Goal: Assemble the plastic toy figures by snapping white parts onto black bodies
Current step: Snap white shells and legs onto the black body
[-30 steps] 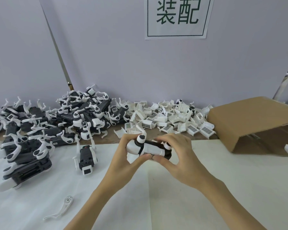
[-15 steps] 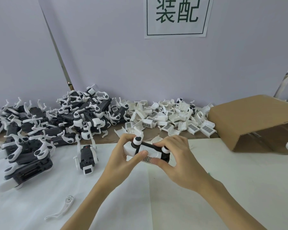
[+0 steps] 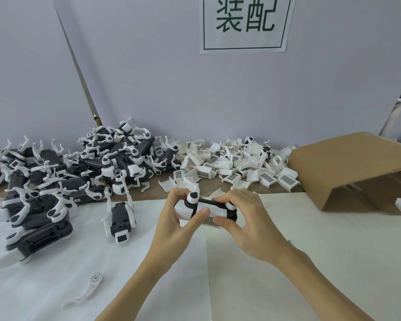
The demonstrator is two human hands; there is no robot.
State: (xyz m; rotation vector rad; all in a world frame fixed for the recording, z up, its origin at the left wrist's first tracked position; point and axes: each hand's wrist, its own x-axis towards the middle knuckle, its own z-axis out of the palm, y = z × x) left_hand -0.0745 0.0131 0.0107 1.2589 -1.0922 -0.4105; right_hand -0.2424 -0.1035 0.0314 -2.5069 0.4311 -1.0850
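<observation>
I'm holding one toy figure (image 3: 205, 210) w/ both hands, just above the white surface (image 3: 310, 239), roughly centre of view. My left hand (image 3: 174, 218) is gripping its left end, fingers curled round the white part there, thumb (image 3: 198, 216) pressing along the front edge. My right hand (image 3: 248, 218) is gripping the right end, fingers arching over the top, thumb under the grilled white panel. A black body strip is showing btwn the two white round joints on top.

To the left a big pile of assembled figures (image 3: 79, 172) is sitting on the surface, black bodies w/ white legs sticking up. One finished figure (image 3: 120, 221) is lying apart from the pile, near my left hand. A loose white leg piece (image 3: 88, 290) is lying on the surface, lower left. Behind my hands a heap of white parts (image 3: 236, 165) is spreading along the wall. A cardboard box (image 3: 357, 167) is lying on its side at right, opening facing me. A sign (image 3: 245, 22) w/ green characters is hanging on the wall.
</observation>
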